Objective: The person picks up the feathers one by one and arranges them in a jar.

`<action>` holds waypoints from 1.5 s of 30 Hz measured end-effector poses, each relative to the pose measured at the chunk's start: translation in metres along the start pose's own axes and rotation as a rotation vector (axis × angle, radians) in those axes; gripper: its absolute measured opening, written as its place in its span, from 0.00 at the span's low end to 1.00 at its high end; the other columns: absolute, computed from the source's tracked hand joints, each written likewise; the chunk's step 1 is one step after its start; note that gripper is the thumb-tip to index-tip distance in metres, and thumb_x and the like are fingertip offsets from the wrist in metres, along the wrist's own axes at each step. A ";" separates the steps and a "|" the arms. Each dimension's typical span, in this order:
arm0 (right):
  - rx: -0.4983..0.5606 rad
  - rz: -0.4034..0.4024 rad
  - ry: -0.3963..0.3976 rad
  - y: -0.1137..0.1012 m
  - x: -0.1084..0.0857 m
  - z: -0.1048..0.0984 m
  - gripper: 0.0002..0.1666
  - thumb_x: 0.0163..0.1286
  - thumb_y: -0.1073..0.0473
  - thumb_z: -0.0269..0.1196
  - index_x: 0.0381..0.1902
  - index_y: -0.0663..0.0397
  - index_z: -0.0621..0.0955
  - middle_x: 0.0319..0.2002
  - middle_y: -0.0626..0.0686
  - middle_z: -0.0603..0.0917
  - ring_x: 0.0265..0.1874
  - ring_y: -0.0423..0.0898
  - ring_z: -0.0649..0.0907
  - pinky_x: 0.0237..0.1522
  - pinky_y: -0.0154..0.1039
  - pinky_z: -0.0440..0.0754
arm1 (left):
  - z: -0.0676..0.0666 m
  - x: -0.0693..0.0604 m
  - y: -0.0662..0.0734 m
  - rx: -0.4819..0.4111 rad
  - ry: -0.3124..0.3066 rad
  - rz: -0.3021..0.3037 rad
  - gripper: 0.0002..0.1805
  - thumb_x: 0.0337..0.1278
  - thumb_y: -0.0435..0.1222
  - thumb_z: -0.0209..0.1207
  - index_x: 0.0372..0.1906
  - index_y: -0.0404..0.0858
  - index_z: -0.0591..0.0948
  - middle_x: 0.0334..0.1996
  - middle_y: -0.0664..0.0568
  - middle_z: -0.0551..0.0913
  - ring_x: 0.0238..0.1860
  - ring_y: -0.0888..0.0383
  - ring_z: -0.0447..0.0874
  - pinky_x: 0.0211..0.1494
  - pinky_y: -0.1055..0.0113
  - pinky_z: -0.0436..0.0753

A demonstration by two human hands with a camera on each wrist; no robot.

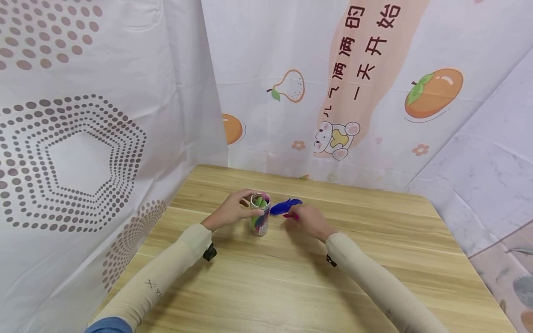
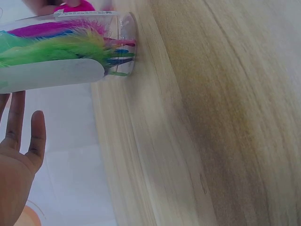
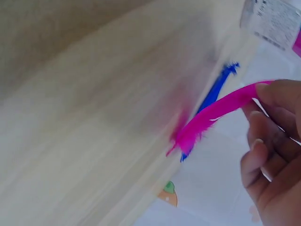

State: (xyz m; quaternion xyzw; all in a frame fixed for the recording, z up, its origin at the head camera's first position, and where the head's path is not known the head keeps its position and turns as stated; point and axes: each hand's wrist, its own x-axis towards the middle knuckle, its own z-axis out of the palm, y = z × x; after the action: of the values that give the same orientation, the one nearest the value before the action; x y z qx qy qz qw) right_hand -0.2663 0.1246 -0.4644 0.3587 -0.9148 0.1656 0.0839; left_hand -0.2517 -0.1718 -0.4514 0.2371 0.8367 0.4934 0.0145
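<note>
A clear cylindrical jar [image 1: 259,224] of colourful feathers [image 2: 56,47] stands upright on the wooden table. My left hand [image 1: 233,210] grips it near the rim, thumb on the near side and fingers round the back. Between thumb and fingertips, my right hand [image 1: 310,221] pinches a magenta feather [image 3: 221,108], whose far end hangs at the tabletop. A blue feather [image 1: 285,206] lies on the table just beyond that hand, to the right of the jar; the magenta feather partly covers it in the right wrist view.
The wooden table [image 1: 266,282] runs back to a printed white curtain [image 1: 266,55]. A dotted white curtain [image 1: 79,157] hangs along the left side. A printed label [image 3: 275,21] with a barcode is on the jar.
</note>
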 end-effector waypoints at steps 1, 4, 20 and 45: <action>0.021 0.021 0.020 0.000 0.000 -0.003 0.04 0.67 0.60 0.73 0.34 0.52 0.87 0.32 0.47 0.88 0.30 0.44 0.85 0.33 0.42 0.84 | 0.000 0.000 0.000 -0.001 0.000 0.002 0.28 0.57 0.55 0.72 0.63 0.58 0.80 0.51 0.61 0.83 0.51 0.57 0.79 0.59 0.54 0.78; 0.080 0.069 0.070 0.002 0.000 -0.012 0.02 0.68 0.61 0.72 0.36 0.53 0.88 0.33 0.48 0.89 0.27 0.42 0.83 0.29 0.39 0.82 | -0.001 0.000 0.000 -0.005 -0.003 0.007 0.28 0.57 0.55 0.72 0.63 0.59 0.80 0.52 0.61 0.82 0.51 0.57 0.79 0.59 0.54 0.78; 0.301 0.214 0.182 0.012 -0.006 -0.037 0.05 0.73 0.57 0.68 0.41 0.52 0.87 0.32 0.45 0.88 0.21 0.41 0.76 0.20 0.35 0.72 | -0.001 -0.001 -0.001 -0.011 -0.007 0.006 0.28 0.57 0.55 0.73 0.63 0.59 0.80 0.50 0.60 0.83 0.50 0.56 0.79 0.58 0.54 0.78; 0.417 0.239 0.279 0.009 -0.004 -0.060 0.08 0.74 0.52 0.68 0.42 0.49 0.88 0.31 0.46 0.87 0.23 0.47 0.76 0.21 0.36 0.70 | 0.000 0.000 0.000 -0.007 -0.007 0.009 0.28 0.57 0.55 0.72 0.62 0.58 0.80 0.50 0.60 0.83 0.50 0.56 0.79 0.58 0.54 0.78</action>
State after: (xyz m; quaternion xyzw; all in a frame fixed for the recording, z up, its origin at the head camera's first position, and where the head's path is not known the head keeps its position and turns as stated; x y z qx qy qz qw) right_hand -0.2678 0.1555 -0.4115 0.2314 -0.8764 0.4069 0.1133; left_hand -0.2520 -0.1721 -0.4517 0.2426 0.8338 0.4955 0.0162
